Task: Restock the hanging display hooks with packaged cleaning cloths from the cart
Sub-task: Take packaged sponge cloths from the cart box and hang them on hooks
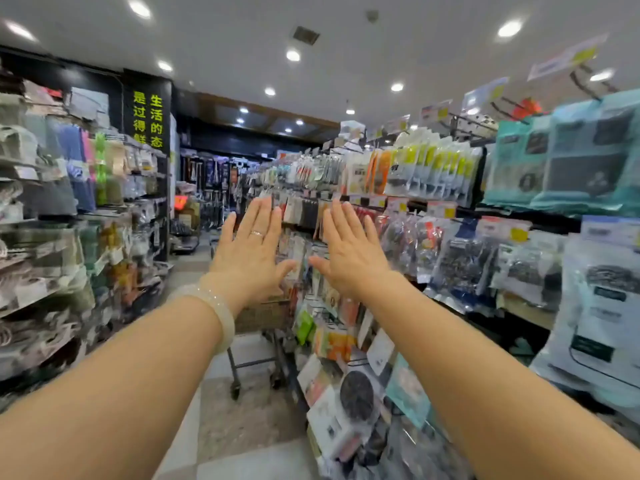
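In a shop aisle, a person holds both arms out at chest height, palms forward. The left hand [250,242] and the right hand [349,249] are spread flat, fingers apart, thumbs almost meeting; neither grasps anything.

The cart [263,318] stands straight ahead and below the hands, down the aisle, its basket partly hidden behind the left wrist. What it carries cannot be told from here, and no cloth pack can be picked out in it.

The hooks [462,117] line the rack on the person's right, their black prongs jutting out toward the aisle above rows of hanging packs [429,174]. Bare prongs show high on that rack near the ceiling signs; lower rows look full. Blur hides which row takes the cloths.

The relation that matters: stock lies forward and low, the display lies to the right and higher. The left hand sits over the cart's line and looks the nearer for a reach down into it; the right hand is the nearer to the rack. A pack would likely need its hang-hole lined up along a prong's axis, which runs from rack toward aisle.
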The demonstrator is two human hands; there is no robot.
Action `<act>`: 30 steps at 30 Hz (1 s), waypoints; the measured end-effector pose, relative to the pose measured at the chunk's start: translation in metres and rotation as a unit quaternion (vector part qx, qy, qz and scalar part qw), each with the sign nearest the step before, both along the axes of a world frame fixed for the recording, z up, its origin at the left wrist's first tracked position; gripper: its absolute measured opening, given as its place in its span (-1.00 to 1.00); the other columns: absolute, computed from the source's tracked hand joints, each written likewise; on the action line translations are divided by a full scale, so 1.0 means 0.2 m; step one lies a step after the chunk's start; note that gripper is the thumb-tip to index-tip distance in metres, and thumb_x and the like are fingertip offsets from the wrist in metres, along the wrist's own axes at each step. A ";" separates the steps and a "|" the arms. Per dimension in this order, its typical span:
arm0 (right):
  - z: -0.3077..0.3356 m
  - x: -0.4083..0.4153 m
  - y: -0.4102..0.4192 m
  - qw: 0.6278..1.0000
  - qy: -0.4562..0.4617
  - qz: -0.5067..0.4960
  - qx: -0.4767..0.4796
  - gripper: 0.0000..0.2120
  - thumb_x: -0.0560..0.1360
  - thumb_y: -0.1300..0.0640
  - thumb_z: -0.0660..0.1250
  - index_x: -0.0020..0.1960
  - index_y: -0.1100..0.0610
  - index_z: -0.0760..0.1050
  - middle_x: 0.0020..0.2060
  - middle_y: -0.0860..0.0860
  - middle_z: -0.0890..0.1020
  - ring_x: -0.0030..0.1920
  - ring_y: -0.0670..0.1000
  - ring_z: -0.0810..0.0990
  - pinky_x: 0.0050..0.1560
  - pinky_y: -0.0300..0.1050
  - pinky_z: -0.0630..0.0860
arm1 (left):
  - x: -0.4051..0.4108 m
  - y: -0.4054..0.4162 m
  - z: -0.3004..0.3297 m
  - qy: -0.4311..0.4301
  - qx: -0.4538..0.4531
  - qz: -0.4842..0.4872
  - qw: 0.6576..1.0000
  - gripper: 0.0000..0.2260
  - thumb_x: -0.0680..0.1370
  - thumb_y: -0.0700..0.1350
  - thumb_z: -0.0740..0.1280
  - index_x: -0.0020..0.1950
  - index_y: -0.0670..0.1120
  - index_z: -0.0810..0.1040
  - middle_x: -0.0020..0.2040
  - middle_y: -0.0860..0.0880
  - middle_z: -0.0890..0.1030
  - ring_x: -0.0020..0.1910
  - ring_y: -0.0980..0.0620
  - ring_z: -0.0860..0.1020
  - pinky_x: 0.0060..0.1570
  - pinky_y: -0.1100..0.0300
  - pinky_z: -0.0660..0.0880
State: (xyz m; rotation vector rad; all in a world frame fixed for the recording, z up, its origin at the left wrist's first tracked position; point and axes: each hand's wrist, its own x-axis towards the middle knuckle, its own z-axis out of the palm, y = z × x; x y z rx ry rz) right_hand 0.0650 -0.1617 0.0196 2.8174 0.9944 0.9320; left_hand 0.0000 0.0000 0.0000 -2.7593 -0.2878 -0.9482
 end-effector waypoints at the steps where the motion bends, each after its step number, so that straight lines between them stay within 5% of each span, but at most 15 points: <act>1: -0.01 0.10 0.06 1.000 -0.004 -0.002 -0.008 -0.24 0.57 -0.26 -0.06 0.50 0.15 -0.35 0.51 0.06 -0.33 0.49 0.06 -0.37 0.45 0.09 -0.32 | 0.09 0.05 -0.02 -0.001 0.004 0.008 1.000 -0.25 0.57 0.31 -0.08 0.52 -0.10 -0.35 0.51 -0.06 -0.40 0.50 -0.02 -0.37 0.45 -0.06 -0.29; 13: -0.19 1.46 0.83 0.995 0.053 0.080 -0.023 -0.23 0.56 -0.28 -0.03 0.53 0.14 -0.26 0.53 0.05 -0.25 0.51 0.06 -0.30 0.47 0.10 -0.24 | 1.21 0.73 -0.17 0.079 -0.055 0.081 0.992 -0.30 0.59 0.26 -0.03 0.56 -0.09 -0.22 0.57 -0.10 -0.26 0.54 -0.07 -0.27 0.48 -0.09 -0.19; 30: -0.68 3.42 2.06 0.981 0.175 0.075 -0.044 -0.25 0.56 -0.27 -0.03 0.53 0.13 -0.24 0.53 0.06 -0.25 0.52 0.08 -0.29 0.48 0.11 -0.22 | 3.10 2.08 -0.58 0.156 -0.147 0.082 0.973 -0.37 0.62 0.20 -0.02 0.57 -0.08 -0.13 0.57 -0.13 -0.21 0.55 -0.09 -0.22 0.50 -0.10 -0.11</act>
